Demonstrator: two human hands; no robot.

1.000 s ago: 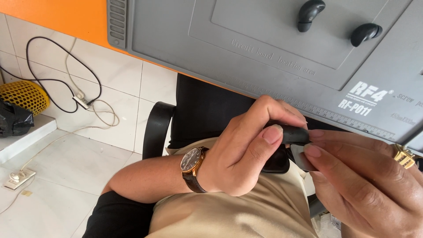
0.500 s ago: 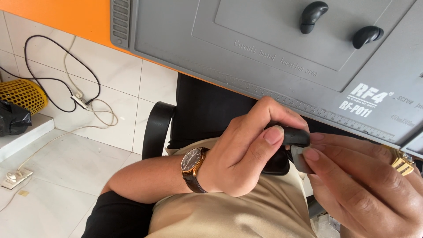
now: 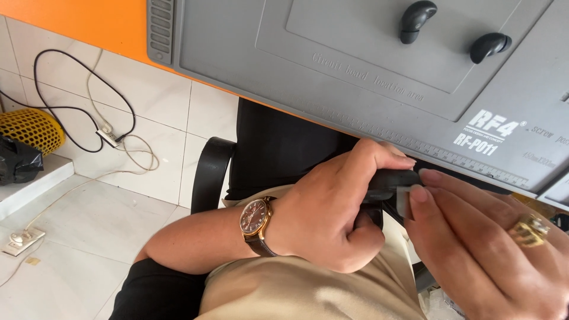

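My left hand (image 3: 338,207) is closed around a small black device (image 3: 388,181), held in my lap below the table edge. A brown-faced wristwatch (image 3: 256,224) sits on that wrist. My right hand (image 3: 480,249), with a gold ring (image 3: 529,230), pinches a small pale grey part (image 3: 405,198) at the device's end with fingertips. Most of the device is hidden inside my left fist. Two black curved earbud-like pieces (image 3: 415,19) (image 3: 489,46) lie on the grey work mat (image 3: 296,65) above.
The grey mat covers an orange table (image 3: 89,26). A black chair armrest (image 3: 208,172) stands at my left. On the tiled floor lie cables (image 3: 89,112), a yellow mesh object (image 3: 32,129) and a black bag (image 3: 18,161).
Both hands have stayed together on the black device. My right fingertips have shifted slightly up onto its end. The view has barely drifted.
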